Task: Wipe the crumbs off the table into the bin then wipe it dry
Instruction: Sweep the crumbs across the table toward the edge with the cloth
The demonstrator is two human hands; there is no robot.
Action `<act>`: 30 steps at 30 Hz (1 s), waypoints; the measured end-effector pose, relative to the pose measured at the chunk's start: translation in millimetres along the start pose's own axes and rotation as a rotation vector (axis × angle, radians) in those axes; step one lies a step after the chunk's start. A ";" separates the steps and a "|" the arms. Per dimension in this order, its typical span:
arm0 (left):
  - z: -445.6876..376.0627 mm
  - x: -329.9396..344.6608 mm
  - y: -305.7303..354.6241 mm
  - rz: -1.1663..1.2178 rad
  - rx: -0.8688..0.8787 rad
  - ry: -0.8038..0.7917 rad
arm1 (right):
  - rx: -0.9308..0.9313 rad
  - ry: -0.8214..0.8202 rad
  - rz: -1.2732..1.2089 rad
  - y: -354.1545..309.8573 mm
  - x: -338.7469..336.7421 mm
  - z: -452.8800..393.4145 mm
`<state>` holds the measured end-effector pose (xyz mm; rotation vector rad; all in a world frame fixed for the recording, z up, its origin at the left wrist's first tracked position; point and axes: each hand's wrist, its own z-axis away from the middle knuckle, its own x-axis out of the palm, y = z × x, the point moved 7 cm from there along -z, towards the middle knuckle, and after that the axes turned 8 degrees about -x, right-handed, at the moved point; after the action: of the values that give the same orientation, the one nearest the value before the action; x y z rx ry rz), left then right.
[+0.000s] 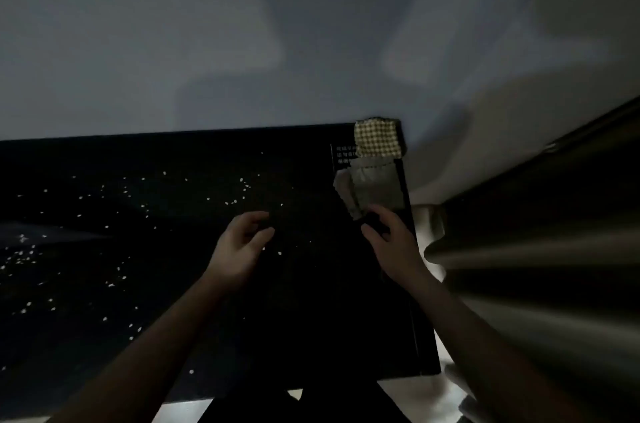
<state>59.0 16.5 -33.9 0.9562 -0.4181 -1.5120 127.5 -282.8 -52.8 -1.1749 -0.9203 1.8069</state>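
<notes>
Crumbs [239, 192] lie scattered as small pale specks across the black table [311, 318], thickest on the left half and thinning toward the middle; a few sit near the left hand. Table surface is dark and glossy, with its far edge against a pale wall [242, 24]. Lighting is dim throughout.

Left hand [239, 246] is held over the middle of the table, fingers curled loosely and apart, thumb separate, holding nothing. Whether it touches the surface cannot be told.

Right hand [391, 242] is near the right edge of the table, fingers spread and bent, fingertips just at the near end of a grey cloth [375, 187]. It cannot be told whether the fingers already pinch the cloth or only rest beside it.

Grey cloth lies crumpled at the far right corner of the table. A checked cloth [377, 138], yellow and white, sits at the very corner just beyond it, touching or overlapping its far end. White printed lettering [344, 154] on the table surface shows just left of the checked cloth; it is too small to read.

Pale floor [429, 215] shows to the right of the table, beside a dark blurred surface [554, 249] filling the right side of the view. No bin can be made out
</notes>
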 end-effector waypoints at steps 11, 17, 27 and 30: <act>-61.0 47.6 -36.9 -0.873 0.102 -0.183 | -0.144 -0.119 0.786 57.9 30.5 -120.3; -76.7 54.3 -73.9 -1.186 0.183 -0.211 | -0.201 -0.053 0.935 87.4 36.5 -121.0; -75.5 53.6 -95.2 -1.204 0.225 -0.230 | -0.284 0.069 0.932 82.6 35.3 -95.2; -60.7 46.3 -104.6 -1.194 0.245 -0.193 | -0.259 0.099 0.895 86.7 39.9 -72.6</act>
<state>41.4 9.6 -162.0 1.3559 -0.1383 -2.6856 165.9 -274.0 -166.1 -2.0438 -0.6083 2.3068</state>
